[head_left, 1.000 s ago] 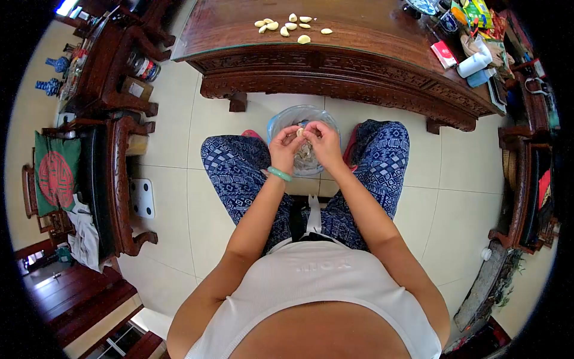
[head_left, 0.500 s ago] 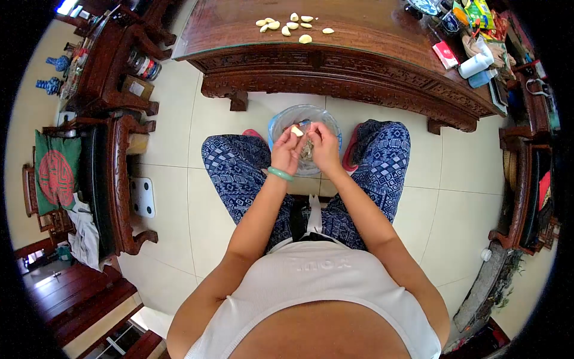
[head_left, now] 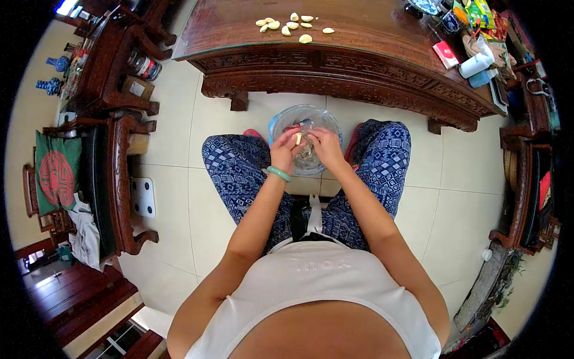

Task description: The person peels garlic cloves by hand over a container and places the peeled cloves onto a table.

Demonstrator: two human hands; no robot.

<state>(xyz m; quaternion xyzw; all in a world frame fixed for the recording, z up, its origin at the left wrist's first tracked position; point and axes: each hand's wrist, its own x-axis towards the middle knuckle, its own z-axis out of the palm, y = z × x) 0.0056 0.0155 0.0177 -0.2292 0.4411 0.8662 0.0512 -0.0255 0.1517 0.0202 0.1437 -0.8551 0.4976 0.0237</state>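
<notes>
Over a trash bin point(head_left: 333, 117) lined with a clear bag, my left hand point(head_left: 284, 153) pinches a pale garlic clove point(head_left: 298, 139). A green bangle point(head_left: 278, 174) circles that wrist. My right hand point(head_left: 326, 147) is close beside it, fingertips pressed together; whatever they hold is too small to make out. Inside the bin, between and below my hands, lie dry scraps point(head_left: 307, 157) that look like peel. Several whitish garlic cloves point(head_left: 292, 26) are scattered on the glass-topped wooden table point(head_left: 371, 33) in front of me.
At the table's right end stand a red-and-white box point(head_left: 445, 54), a white bottle point(head_left: 476, 64) and colourful packets point(head_left: 480, 15). My knees flank the bin. Carved wooden chairs are at both sides, and a white scale point(head_left: 143, 197) lies on the tiled floor to the left.
My left hand has turned, so the clove now points more upright and sits slightly lower. My right hand has shifted a little downward and right, its fingers stretched further toward the left hand.
</notes>
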